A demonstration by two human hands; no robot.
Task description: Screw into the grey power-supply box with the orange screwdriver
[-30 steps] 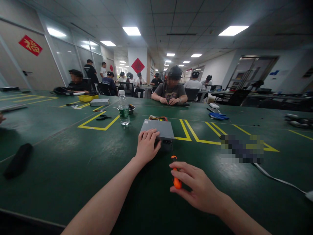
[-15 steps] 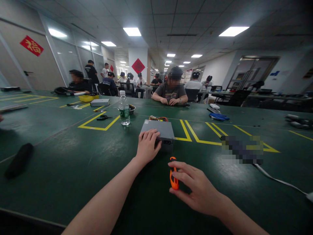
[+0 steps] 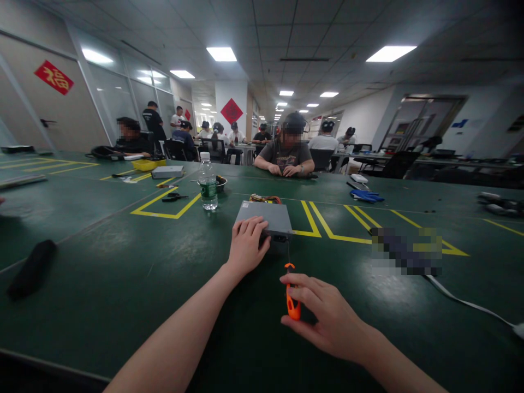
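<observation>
A grey computer power supply (image 3: 268, 214) lies on the green table ahead of me, its coloured wires (image 3: 265, 198) bunched at the far side. My left hand (image 3: 248, 243) grips its near left part, fingers bent over the top and the thumb at the front face. An orange and black screwdriver (image 3: 293, 304) is held between the thumb and fingertips of my right hand (image 3: 323, 308). Its thin shaft points away from me and reaches the near right corner of the power supply. The exact spot where the tip meets the case is too small to make out.
Left of the power supply stands a water bottle (image 3: 208, 185), with a metal bowl (image 3: 221, 183) behind it. A black pouch-like object (image 3: 33, 268) lies far left. Blue gloves (image 3: 365, 195) and a blurred-out dark item with a white cable (image 3: 466, 302) are on the right. A person (image 3: 286, 150) sits opposite.
The screwdriver handle has turned slightly and shifted a little toward me, with my right fingers moving along it. My left hand and the power supply have stayed put.
</observation>
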